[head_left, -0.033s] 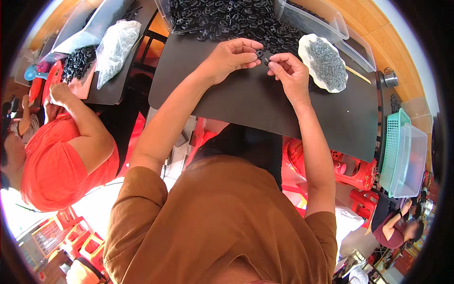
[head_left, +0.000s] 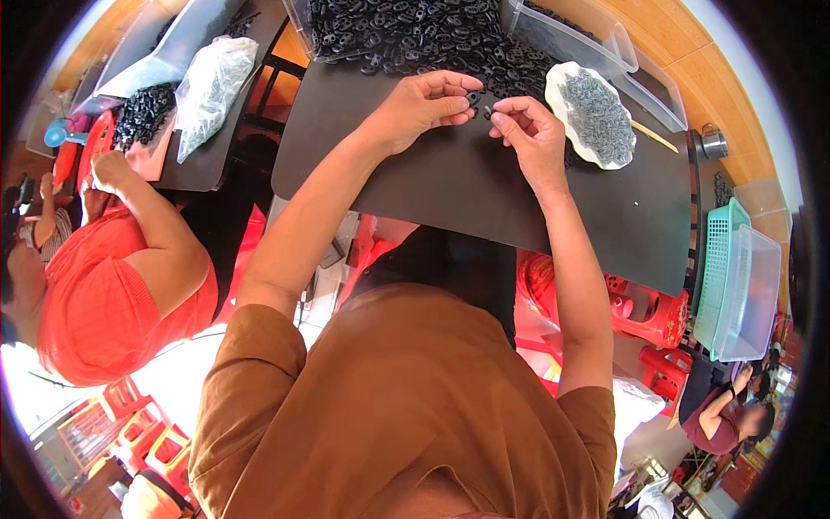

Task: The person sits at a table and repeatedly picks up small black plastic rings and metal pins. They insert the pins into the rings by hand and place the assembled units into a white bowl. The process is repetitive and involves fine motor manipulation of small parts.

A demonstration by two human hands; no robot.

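Observation:
Over the dark table (head_left: 415, 186), my left hand (head_left: 415, 111) pinches a small black plastic piece with holes (head_left: 473, 100), which looks like part of a cord lock. Just to its right, my right hand (head_left: 533, 137) grips a second tiny dark piece (head_left: 488, 112) between thumb and forefinger; a small greyish bit shows at its top, too small to make out. The two pieces are close but apart. Beyond my hands spreads a large heap of black two-holed plastic pieces (head_left: 415, 35). Beside my right hand, a white scalloped dish (head_left: 559, 108) holds a mound of small grey metal bits, seemingly springs.
Clear plastic bins (head_left: 596, 35) flank the heap. A metal cup (head_left: 714, 141) and a green basket (head_left: 717, 277) stand right of the table. To the left, a person in red (head_left: 130, 294) works at another table with a plastic bag (head_left: 216, 91). Red stools (head_left: 661, 318) are below.

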